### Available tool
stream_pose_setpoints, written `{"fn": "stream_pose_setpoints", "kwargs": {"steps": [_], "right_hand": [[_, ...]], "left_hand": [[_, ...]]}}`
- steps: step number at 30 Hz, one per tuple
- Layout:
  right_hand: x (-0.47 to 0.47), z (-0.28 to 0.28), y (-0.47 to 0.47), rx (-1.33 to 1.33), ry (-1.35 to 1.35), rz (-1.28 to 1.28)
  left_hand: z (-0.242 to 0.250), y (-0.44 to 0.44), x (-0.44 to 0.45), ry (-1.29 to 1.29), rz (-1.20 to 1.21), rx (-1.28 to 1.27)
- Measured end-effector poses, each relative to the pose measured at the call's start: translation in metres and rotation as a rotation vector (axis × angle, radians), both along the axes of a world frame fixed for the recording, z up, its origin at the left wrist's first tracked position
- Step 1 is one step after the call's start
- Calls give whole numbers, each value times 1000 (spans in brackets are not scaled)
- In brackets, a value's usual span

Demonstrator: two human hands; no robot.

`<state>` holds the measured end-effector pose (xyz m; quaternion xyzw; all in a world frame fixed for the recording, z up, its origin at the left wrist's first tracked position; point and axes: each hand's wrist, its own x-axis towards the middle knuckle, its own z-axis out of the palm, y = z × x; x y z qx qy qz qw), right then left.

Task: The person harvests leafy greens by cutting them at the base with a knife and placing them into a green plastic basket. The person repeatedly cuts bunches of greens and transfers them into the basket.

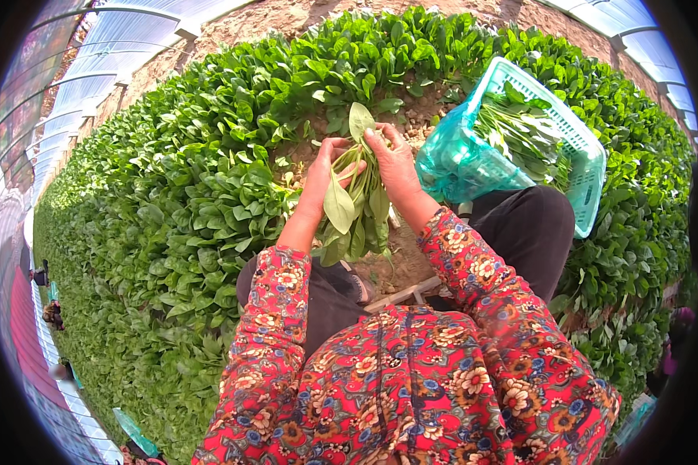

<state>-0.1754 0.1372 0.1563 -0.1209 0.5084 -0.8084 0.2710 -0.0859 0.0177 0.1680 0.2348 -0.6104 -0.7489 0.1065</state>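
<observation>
A bunch of leafy greens that look like spinach (pixel 355 218) hangs from my hands, leaves down and stems up. My left hand (pixel 320 177) grips the bunch around its stems from the left side. On the right, my right hand (pixel 396 168) pinches the stem end between thumb and fingers. A single leaf (pixel 360 120) sticks up between the two hands. Bare soil (pixel 404 258) and a wooden bar (pixel 404 292) show below the bunch. The fingers partly hide the stems.
Beside my right knee a tilted turquoise plastic crate (pixel 590 197), draped with green plastic sheeting (pixel 451 154), holds picked greens (pixel 520 139). Dense growing plants (pixel 209 192) surround me. Greenhouse film (pixel 134 40) arches behind an earth bank. Other people (pixel 53 314) appear at the far left edge.
</observation>
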Motion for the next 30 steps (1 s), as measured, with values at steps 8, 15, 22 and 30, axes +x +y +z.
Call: {"fn": "stream_pose_setpoints", "kwargs": {"steps": [8, 15, 22, 30], "right_hand": [[-13, -15, 0, 164, 163, -192], [-16, -19, 1, 256, 408, -190], [-9, -8, 6, 186, 435, -65], [-17, -7, 3, 196, 259, -9]], "left_hand": [[-4, 13, -7, 264, 34, -357], [-10, -2, -12, 295, 80, -96], [-14, 21, -20, 154, 58, -55], [-4, 22, -28, 25, 27, -19]]}}
